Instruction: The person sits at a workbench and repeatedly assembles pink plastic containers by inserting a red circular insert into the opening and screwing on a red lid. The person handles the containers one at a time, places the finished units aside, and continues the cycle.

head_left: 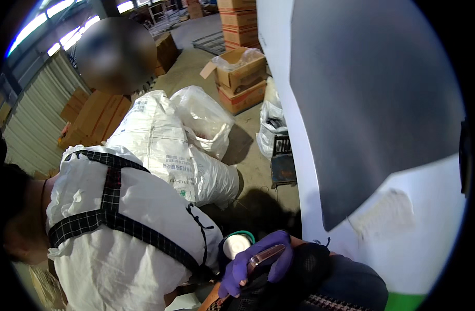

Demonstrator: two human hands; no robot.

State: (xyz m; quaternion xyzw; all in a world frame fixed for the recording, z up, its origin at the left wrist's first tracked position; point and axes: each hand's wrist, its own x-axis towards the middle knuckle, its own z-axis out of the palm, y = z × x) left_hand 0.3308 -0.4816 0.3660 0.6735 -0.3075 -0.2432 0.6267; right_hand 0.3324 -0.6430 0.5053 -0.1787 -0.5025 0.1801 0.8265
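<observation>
Low in the middle, my left hand and my right hand wear purple gloves and come close together. Between them is a flat, brownish, phone-shaped thing with a shiny edge. My right fingers curl around its far side, and my left fingers close at its near left end. Bare skin shows at both wrists. Just beyond my left hand stands a round container with a whitish top and a green rim. Dark clothing hides what lies under my hands.
Close on my left, a person in a white top with black checked straps leans in. Beyond lie large white woven sacks. Cardboard boxes stack farther back, near a small dark stool. A white-and-grey panel fills the right side.
</observation>
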